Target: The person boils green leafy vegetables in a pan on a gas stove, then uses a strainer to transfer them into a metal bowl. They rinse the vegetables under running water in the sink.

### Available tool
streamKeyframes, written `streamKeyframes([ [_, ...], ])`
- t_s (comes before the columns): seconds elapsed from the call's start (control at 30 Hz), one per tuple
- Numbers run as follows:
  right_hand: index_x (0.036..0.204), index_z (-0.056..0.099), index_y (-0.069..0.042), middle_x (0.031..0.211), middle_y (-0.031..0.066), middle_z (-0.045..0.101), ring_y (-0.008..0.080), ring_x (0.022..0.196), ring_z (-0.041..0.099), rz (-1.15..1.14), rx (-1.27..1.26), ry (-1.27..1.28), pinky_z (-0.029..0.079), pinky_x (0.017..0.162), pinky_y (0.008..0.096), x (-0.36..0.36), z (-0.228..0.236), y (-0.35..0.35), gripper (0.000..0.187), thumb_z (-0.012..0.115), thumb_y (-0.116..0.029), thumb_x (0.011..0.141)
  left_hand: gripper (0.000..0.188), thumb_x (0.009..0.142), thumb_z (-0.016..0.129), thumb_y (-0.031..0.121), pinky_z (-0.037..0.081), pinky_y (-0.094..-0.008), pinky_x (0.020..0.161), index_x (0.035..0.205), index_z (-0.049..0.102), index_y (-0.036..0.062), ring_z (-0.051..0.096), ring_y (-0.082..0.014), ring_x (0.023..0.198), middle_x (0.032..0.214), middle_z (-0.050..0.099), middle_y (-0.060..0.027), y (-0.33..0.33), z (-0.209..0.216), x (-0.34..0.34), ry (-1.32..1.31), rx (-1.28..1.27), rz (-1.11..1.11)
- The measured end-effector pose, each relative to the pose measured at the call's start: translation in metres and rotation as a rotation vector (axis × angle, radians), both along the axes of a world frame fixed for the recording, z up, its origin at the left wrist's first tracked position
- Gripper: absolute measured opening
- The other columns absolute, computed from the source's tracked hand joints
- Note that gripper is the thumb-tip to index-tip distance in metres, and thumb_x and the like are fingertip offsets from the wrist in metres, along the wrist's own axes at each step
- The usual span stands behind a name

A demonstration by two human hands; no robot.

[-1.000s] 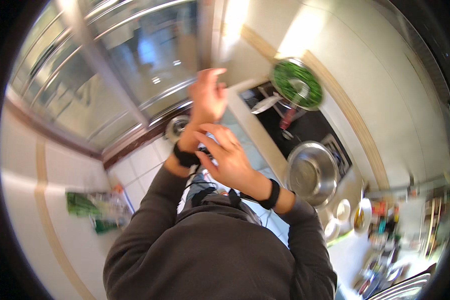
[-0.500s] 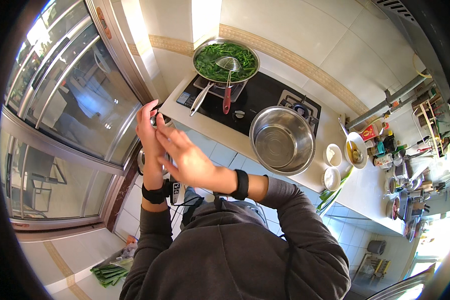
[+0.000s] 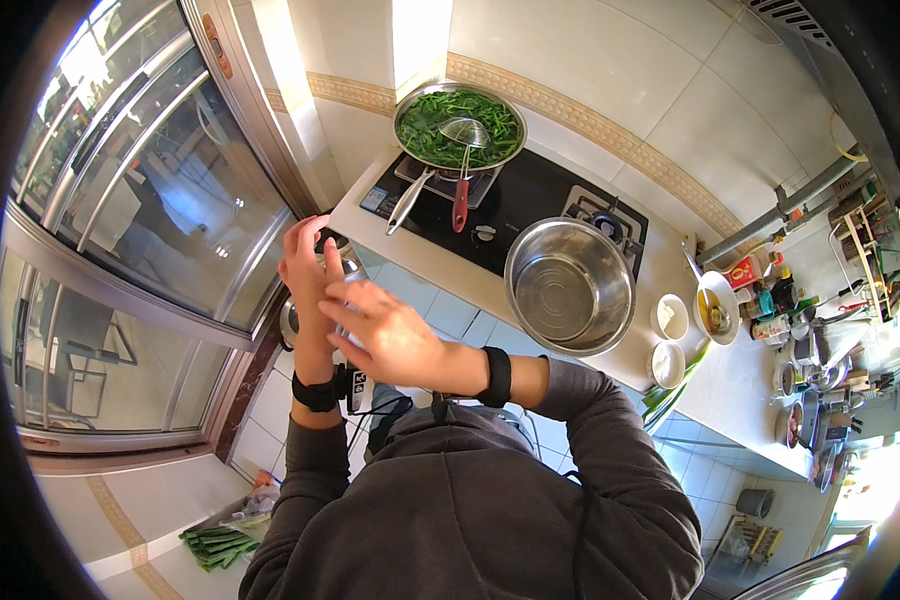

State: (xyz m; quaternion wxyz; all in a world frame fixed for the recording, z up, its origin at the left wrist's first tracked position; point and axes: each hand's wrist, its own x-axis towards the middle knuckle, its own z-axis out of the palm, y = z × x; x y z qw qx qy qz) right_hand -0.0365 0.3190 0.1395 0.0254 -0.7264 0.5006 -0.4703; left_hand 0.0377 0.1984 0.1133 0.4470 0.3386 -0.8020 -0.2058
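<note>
My left hand (image 3: 308, 272) is raised in front of my chest, thumb apart from its fingers, holding nothing. Close to its wrist side, my right hand (image 3: 388, 335) reaches across with loosely curled, parted fingers and nothing in them. The right fingertips touch or nearly touch the left hand; which, I cannot tell. Beyond them, a pan (image 3: 408, 206) full of green leafy vegetables (image 3: 432, 112) stands on the black gas stove (image 3: 515, 205). A skimmer with a red handle (image 3: 460, 205) rests on the greens. To the right, a steel pot (image 3: 570, 290) with no food in it stands on the counter's front side.
Two small white bowls (image 3: 667, 365) and a larger bowl (image 3: 732, 310) with a spoon and yellowish contents stand right of the pot. Green onions (image 3: 675, 395) lean over the counter edge. Bottles and utensils crowd the far right. A glass sliding door (image 3: 160, 190) borders the left.
My right hand has slid down along the left one, from its fingers toward its wrist. The left fingers have parted a little more. The view has shifted slightly.
</note>
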Motion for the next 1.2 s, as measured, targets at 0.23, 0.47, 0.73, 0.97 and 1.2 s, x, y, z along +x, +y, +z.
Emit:
streamKeyframes([
  [0.23,0.112,0.054,0.007,0.114,0.0168,0.051,0.0339,0.096,0.052,-0.060,-0.041,-0.008,0.046,0.082,0.0389,-0.001,-0.002,0.001,0.045,0.068,-0.006,0.072,0.025,0.088,0.049,0.018,0.029,-0.0398,0.091,0.112,0.055,0.0116,0.048,-0.0213,0.111,0.116,0.053,-0.0051,0.010,0.005,-0.004,-0.042,-0.071,0.006],
  [0.47,0.109,0.055,0.006,0.111,0.0159,0.052,0.0336,0.098,0.052,-0.116,-0.061,-0.048,0.047,0.082,0.0374,0.005,0.003,0.001,0.041,0.067,-0.006,0.072,0.027,0.086,0.052,0.016,0.031,-0.0392,0.091,0.113,0.053,0.0121,0.049,-0.0211,0.109,0.115,0.054,-0.0065,0.014,0.003,-0.007,0.010,-0.083,-0.048],
  [0.73,0.105,0.056,0.005,0.111,0.0155,0.052,0.0343,0.096,0.053,-0.091,-0.042,-0.021,0.047,0.083,0.0387,0.015,0.002,0.002,0.039,0.068,-0.006,0.070,0.022,0.091,0.047,0.016,0.032,-0.0382,0.089,0.112,0.052,0.0097,0.049,-0.0258,0.105,0.114,0.052,-0.0088,0.014,0.003,0.002,0.006,-0.156,-0.026],
  [0.97,0.106,0.058,0.002,0.110,0.0154,0.055,0.0346,0.096,0.055,-0.053,0.021,0.000,0.046,0.082,0.0406,0.014,0.001,0.001,0.039,0.069,-0.008,0.070,0.026,0.090,0.047,0.025,0.032,-0.0382,0.089,0.110,0.055,0.0105,0.050,-0.0247,0.106,0.113,0.054,-0.0079,0.009,-0.004,0.009,-0.117,-0.024,0.043],
  [1.2,0.103,0.062,-0.002,0.102,0.0132,0.060,0.0316,0.091,0.058,-0.087,0.006,0.031,0.047,0.080,0.0386,0.011,0.006,0.006,0.033,0.069,-0.006,0.071,0.025,0.079,0.059,0.015,0.034,-0.0418,0.088,0.103,0.059,0.0151,0.057,-0.0242,0.098,0.110,0.056,-0.0078,-0.003,-0.018,0.002,-0.142,-0.159,0.215],
])
